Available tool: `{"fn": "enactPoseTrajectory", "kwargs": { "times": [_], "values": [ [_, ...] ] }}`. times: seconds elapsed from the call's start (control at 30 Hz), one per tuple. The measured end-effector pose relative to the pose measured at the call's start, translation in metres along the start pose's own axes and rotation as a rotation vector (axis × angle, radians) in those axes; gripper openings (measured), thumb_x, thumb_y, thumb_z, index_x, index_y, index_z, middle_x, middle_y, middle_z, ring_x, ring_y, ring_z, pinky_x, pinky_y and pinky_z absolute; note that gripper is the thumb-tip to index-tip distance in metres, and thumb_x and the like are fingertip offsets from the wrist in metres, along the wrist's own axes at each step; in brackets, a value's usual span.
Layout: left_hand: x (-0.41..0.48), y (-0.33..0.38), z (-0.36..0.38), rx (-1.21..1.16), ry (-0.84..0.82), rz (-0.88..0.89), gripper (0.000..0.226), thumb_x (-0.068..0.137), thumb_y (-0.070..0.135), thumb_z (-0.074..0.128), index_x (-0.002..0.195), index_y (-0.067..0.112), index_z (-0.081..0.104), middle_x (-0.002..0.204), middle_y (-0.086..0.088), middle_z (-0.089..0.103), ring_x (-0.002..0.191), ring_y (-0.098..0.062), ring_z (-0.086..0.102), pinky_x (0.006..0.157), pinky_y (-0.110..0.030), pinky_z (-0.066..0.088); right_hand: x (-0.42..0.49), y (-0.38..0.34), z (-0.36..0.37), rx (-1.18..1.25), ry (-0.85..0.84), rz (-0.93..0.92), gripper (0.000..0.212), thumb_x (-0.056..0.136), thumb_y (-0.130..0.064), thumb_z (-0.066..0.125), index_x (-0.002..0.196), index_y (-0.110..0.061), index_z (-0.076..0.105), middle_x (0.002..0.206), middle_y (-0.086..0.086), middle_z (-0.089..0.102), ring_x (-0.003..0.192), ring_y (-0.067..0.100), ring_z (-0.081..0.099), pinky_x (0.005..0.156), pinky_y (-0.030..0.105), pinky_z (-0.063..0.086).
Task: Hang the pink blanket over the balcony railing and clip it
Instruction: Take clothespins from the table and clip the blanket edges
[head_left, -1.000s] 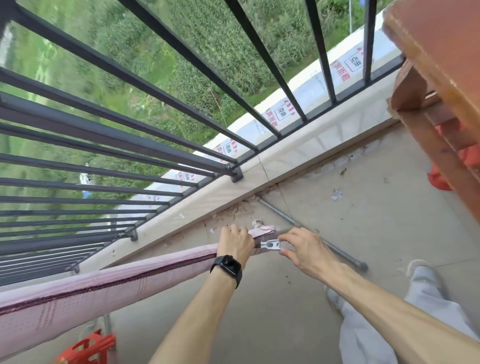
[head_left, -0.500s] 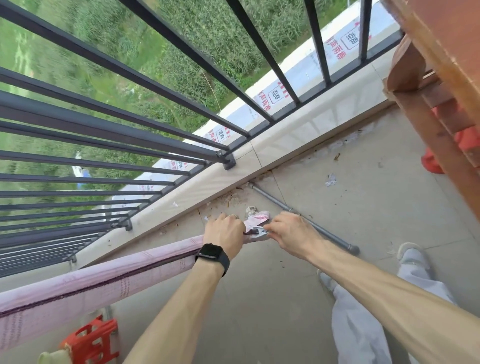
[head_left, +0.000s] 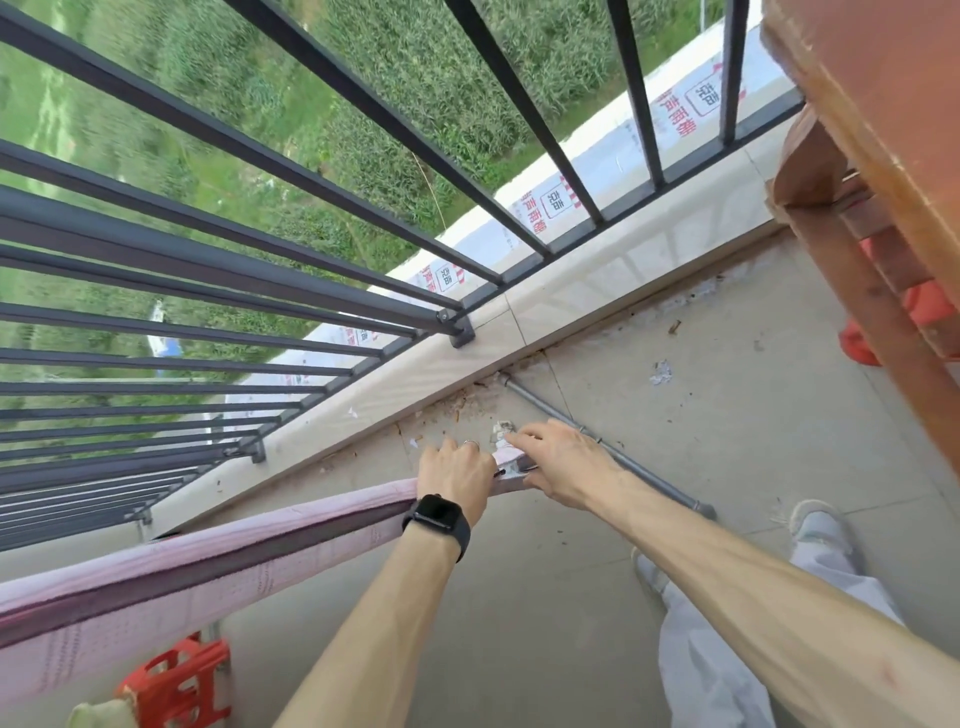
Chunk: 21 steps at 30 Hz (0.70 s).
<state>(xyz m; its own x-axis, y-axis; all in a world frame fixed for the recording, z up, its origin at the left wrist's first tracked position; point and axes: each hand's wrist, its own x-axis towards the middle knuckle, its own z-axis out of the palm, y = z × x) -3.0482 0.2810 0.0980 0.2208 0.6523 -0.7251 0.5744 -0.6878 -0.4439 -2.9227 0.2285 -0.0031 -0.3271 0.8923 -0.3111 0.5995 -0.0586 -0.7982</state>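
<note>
Long pink blanket (head_left: 208, 564): left hand (head_left: 457, 470) grips its end; right hand (head_left: 563, 462) pinches small silver clip (head_left: 515, 470) against it. Open concrete floor (head_left: 519, 613) below. Hands closer than before.

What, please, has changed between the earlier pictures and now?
The right hand has closed in on the left hand, now covering most of the clip at the end of the pink blanket. The left hand's grip on the blanket stayed.
</note>
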Motion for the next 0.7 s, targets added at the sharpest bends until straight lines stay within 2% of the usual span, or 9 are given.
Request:
{"fn": "enactPoseTrajectory", "kwargs": {
  "times": [0.07,0.17,0.27,0.33,0.4,0.53,0.6,0.7],
  "values": [
    [-0.02,0.003,-0.014,0.023,0.002,0.0,0.02,0.101,0.026,0.049,0.104,0.021,0.069,0.104,-0.002,0.066,0.105,-0.028,0.061,0.076,-0.036,0.04,-0.026,-0.008,-0.006,0.031,0.037,0.03,0.055,0.091,-0.023,0.065,0.143,-0.024,0.048,0.14,-0.002,0.053,0.129,0.025,0.047,0.105,0.042,0.044],
    [-0.043,0.001,-0.045,0.011,0.017,0.016,0.023,0.101,0.021,0.046,0.11,0.018,0.067,0.109,-0.004,0.066,0.107,-0.027,0.062,0.083,-0.035,0.044,-0.058,-0.022,-0.029,0.038,0.125,0.086,0.046,0.092,-0.027,0.062,0.137,-0.027,0.054,0.136,-0.004,0.057,0.128,0.023,0.049,0.102,0.041,0.046],
    [-0.068,-0.004,-0.081,-0.099,0.049,0.036,0.027,0.097,0.036,0.049,0.11,0.02,0.065,0.113,-0.005,0.065,0.111,-0.029,0.058,0.089,-0.037,0.043,-0.095,-0.045,-0.065,-0.006,0.249,0.143,0.038,0.092,-0.034,0.061,0.129,-0.026,0.063,0.132,-0.007,0.062,0.127,0.019,0.052,0.101,0.037,0.048],
    [-0.077,-0.009,-0.106,-0.188,0.14,0.04,0.028,0.092,0.043,0.054,0.107,0.023,0.065,0.114,-0.004,0.066,0.112,-0.028,0.056,0.09,-0.038,0.042,-0.118,-0.06,-0.093,-0.048,0.379,0.157,0.033,0.09,-0.032,0.062,0.121,-0.023,0.069,0.123,-0.005,0.068,0.121,0.02,0.058,0.096,0.037,0.052],
    [-0.09,-0.002,-0.144,-0.295,0.229,0.079,0.029,0.092,0.037,0.052,0.115,0.023,0.064,0.119,-0.003,0.064,0.115,-0.027,0.054,0.092,-0.038,0.041,-0.152,-0.07,-0.128,-0.072,0.473,0.186,0.031,0.088,-0.031,0.061,0.115,-0.021,0.073,0.116,-0.003,0.072,0.117,0.023,0.062,0.096,0.038,0.053],
    [-0.124,0.026,-0.217,-0.457,0.434,0.223,0.037,0.095,0.037,0.045,0.129,0.029,0.057,0.128,-0.001,0.062,0.119,-0.027,0.054,0.089,-0.038,0.045,-0.239,-0.094,-0.188,-0.207,0.729,0.275,0.027,0.086,-0.026,0.064,0.108,-0.016,0.076,0.11,-0.001,0.075,0.111,0.026,0.066,0.103,0.031,0.041],
    [-0.143,0.047,-0.245,-0.517,0.514,0.31,0.038,0.095,0.039,0.044,0.13,0.031,0.056,0.127,0.0,0.062,0.118,-0.027,0.056,0.089,-0.038,0.046,-0.288,-0.107,-0.209,-0.261,0.827,0.339,0.028,0.088,-0.025,0.063,0.111,-0.016,0.076,0.112,-0.001,0.075,0.115,0.023,0.063,0.105,0.028,0.038],
    [-0.169,0.088,-0.283,-0.546,0.592,0.46,0.036,0.094,0.039,0.044,0.127,0.032,0.058,0.123,0.002,0.063,0.115,-0.025,0.058,0.087,-0.037,0.049,-0.363,-0.117,-0.224,-0.257,0.965,0.491,0.03,0.091,-0.027,0.061,0.116,-0.019,0.074,0.119,-0.004,0.072,0.124,0.02,0.057,0.107,0.032,0.042]
  ]
}}
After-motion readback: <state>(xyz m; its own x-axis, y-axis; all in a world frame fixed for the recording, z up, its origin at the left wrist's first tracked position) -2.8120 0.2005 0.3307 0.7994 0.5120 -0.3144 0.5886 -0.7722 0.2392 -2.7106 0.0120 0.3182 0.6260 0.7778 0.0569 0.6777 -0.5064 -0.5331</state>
